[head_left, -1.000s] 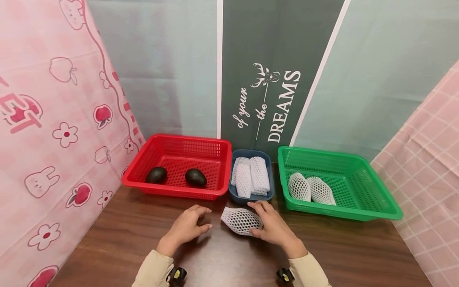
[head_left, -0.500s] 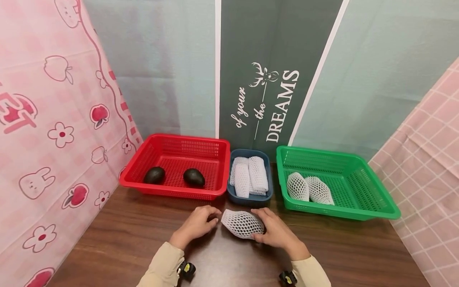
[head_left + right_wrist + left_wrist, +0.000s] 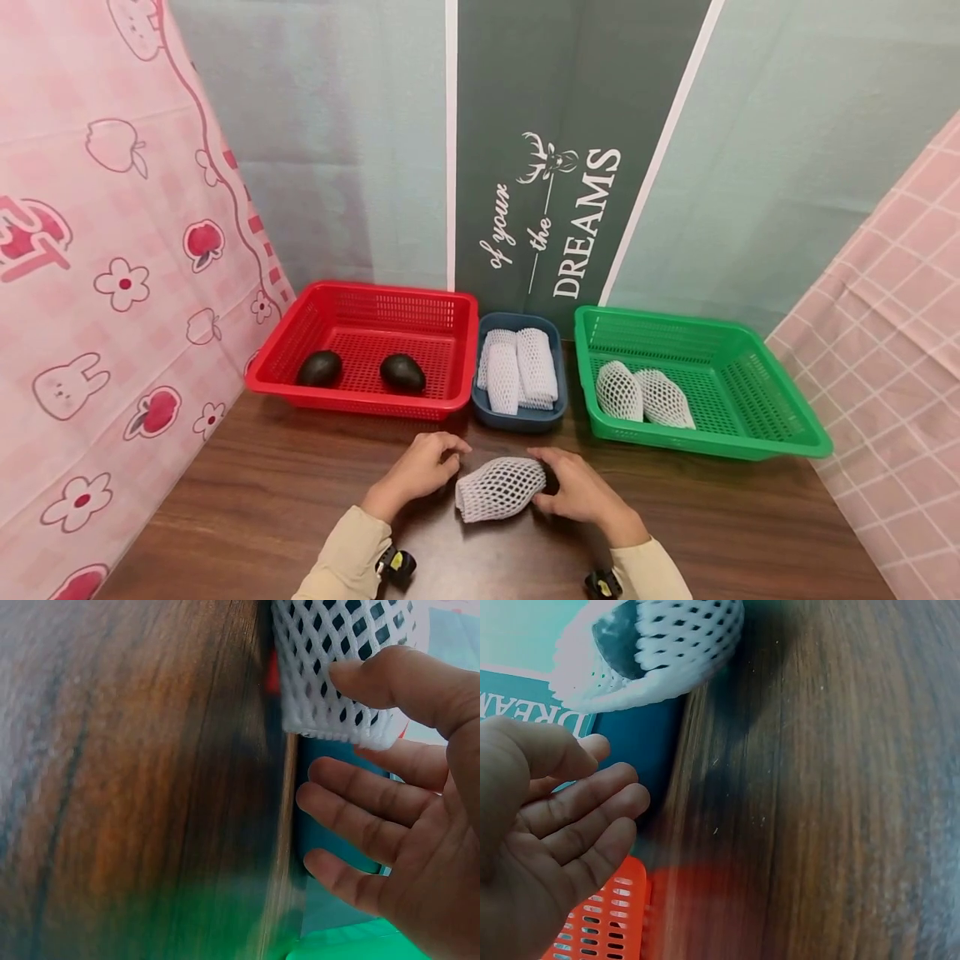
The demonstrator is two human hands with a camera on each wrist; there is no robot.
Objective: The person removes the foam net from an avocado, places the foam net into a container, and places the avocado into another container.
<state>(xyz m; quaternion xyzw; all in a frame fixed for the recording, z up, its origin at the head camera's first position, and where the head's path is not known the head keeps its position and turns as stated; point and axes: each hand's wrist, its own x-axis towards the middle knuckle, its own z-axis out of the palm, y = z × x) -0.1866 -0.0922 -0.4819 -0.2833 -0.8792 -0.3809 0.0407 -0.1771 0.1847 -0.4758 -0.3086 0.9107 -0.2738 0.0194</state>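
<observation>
A dark avocado (image 3: pixel 552 478) in a white foam net sleeve (image 3: pixel 498 490) lies near the middle of the brown table. Its dark end shows at the right, beside my right hand (image 3: pixel 577 490). That hand pinches the sleeved fruit's right end; in the right wrist view the thumb (image 3: pixel 375 677) lies on the netting and the index finger goes behind it. My left hand (image 3: pixel 422 468) is just left of the sleeve's loose end, fingers loosely bent, holding nothing. The left wrist view shows dark skin inside the sleeve's open mouth (image 3: pixel 592 690).
Behind my hands stands a blue bin (image 3: pixel 517 423) of rolled foam nets (image 3: pixel 536 367). Two bare avocados (image 3: pixel 402 372) lie in a red basket (image 3: pixel 360 402) at left. A green basket (image 3: pixel 750 400) at right holds two netted fruits (image 3: pixel 663 400).
The netted avocado has turned, its left end swinging toward me, and its dark end now shows at the right. My left hand has moved right, closer to the sleeve.
</observation>
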